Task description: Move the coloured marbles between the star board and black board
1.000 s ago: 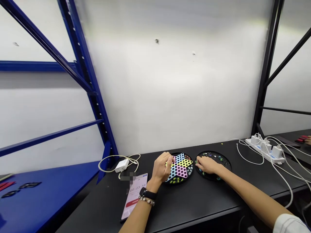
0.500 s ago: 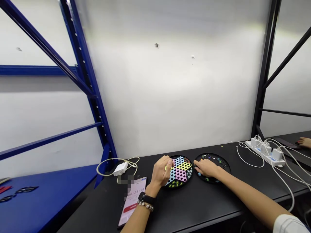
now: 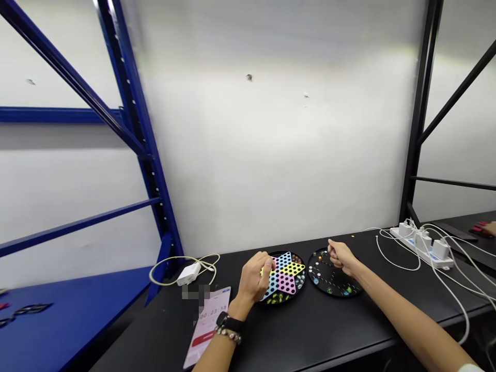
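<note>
Marbles (image 3: 316, 280) are lying spread over a round black tray (image 3: 332, 295), mostly near its rim, while the right hand (image 3: 343, 257) is hovering above the tray's 1 o'clock side, its fingertips pinched closely together; whether a marble sits between them, the view cannot settle. The left hand (image 3: 253, 276) is resting at the 9 o'clock edge of a star-shaped peg board (image 3: 287, 274) in pastel colours, fingers curled and thumb raised, its grip equally unreadable. That board is sitting just left of the tray, with more marbles (image 3: 276, 298) filling the wedge at its 6 o'clock. Moving marbles between the two seems to be the step in hand, and the next move calls for lowering a pinch precisely onto one free hole. A phone timer (image 3: 207, 325) is lying at the board's 7 o'clock, beside the smartwatch (image 3: 228, 323) on the left wrist.
</note>
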{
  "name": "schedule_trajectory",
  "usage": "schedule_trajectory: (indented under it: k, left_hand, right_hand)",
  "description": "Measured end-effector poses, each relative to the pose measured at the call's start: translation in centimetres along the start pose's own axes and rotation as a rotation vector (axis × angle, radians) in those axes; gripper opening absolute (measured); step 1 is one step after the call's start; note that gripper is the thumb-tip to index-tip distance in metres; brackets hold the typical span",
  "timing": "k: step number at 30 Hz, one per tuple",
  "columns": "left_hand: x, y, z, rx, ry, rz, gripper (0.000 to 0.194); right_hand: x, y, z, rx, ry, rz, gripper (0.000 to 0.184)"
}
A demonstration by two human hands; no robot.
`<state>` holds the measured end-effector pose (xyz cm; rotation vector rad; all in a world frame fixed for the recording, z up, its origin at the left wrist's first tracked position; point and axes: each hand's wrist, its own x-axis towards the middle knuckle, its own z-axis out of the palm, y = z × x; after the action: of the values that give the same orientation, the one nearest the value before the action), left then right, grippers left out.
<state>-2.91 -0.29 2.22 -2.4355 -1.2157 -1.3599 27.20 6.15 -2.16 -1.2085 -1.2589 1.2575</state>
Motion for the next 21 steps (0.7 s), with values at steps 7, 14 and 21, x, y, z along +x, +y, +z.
schedule_trajectory:
  k: [7,14,21]
  left_hand:
    - [-0.2,-0.3,0.2,-0.002,-0.016,-0.007,0.043]
    - [-0.2,-0.3,0.2,-0.008,-0.017,-0.004,0.043]
    - [-0.2,-0.2,0.1,-0.021,-0.025,-0.005,0.042]
  right_hand:
    - [-4.1,0.2,3.5,-1.154,-0.182,-0.349,0.029]
    - [-4.6,0.0,5.3,-1.318,-0.296,-0.370,0.023]
    - [-2.7,-2.0,1.5,-0.047,-0.059,-0.044,0.037]
